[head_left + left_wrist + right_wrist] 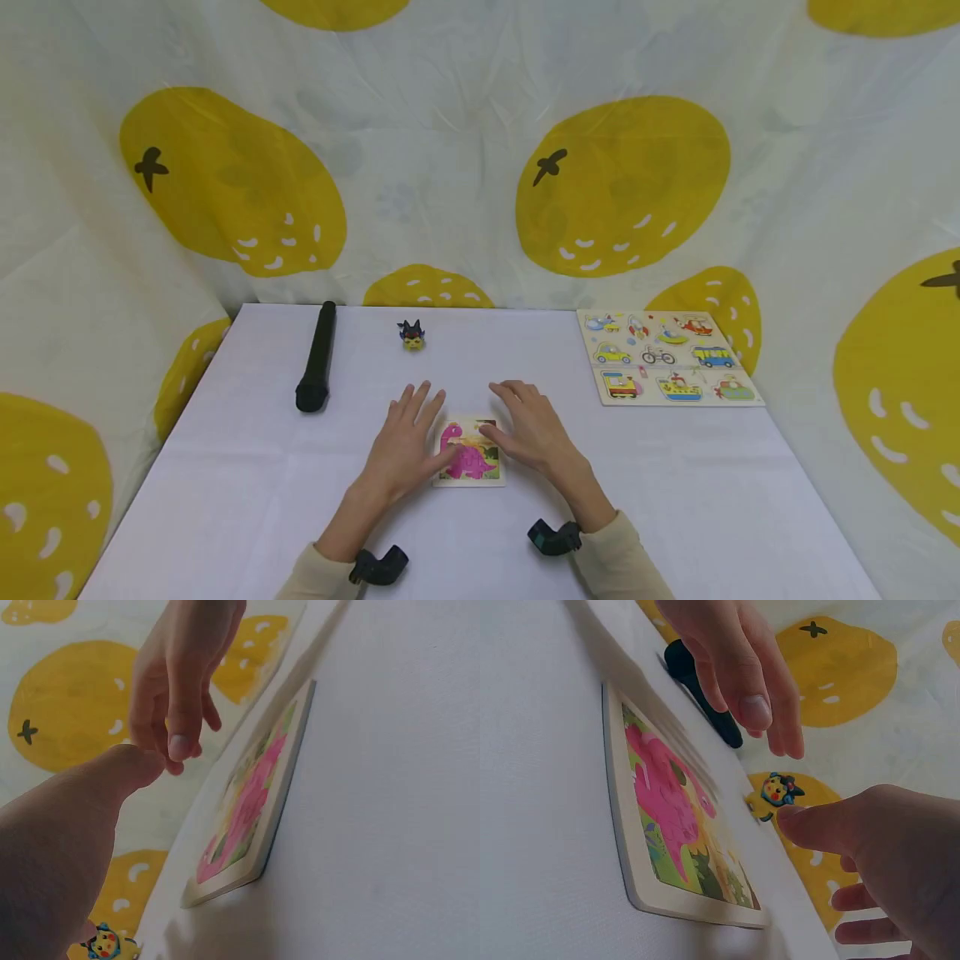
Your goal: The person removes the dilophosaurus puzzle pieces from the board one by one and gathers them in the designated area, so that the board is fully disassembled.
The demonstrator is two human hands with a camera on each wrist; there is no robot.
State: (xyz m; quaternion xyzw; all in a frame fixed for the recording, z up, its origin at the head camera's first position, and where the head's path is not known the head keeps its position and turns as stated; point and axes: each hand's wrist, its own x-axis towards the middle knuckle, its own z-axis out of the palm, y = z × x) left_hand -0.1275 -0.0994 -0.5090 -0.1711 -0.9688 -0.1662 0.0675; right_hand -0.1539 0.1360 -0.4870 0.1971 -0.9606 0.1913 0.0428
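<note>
A small square jigsaw puzzle (471, 460) with a pink dinosaur picture and a pale wooden frame lies flat on the white table. My left hand (405, 442) hovers at its left side, fingers spread and the thumb reaching over the picture. On the other side, my right hand (536, 429) is held above the upper right corner with its thumb over the edge. Both wrist views show a gap between the hands and the puzzle (671, 802). Neither hand holds anything.
A black microphone (317, 358) lies at the left. Toward the back stands a small yellow figurine (412, 335) with a dark blue hood. A wooden vehicle puzzle board (651, 367) lies at the back right. A curtain with yellow fruit prints hangs behind the table.
</note>
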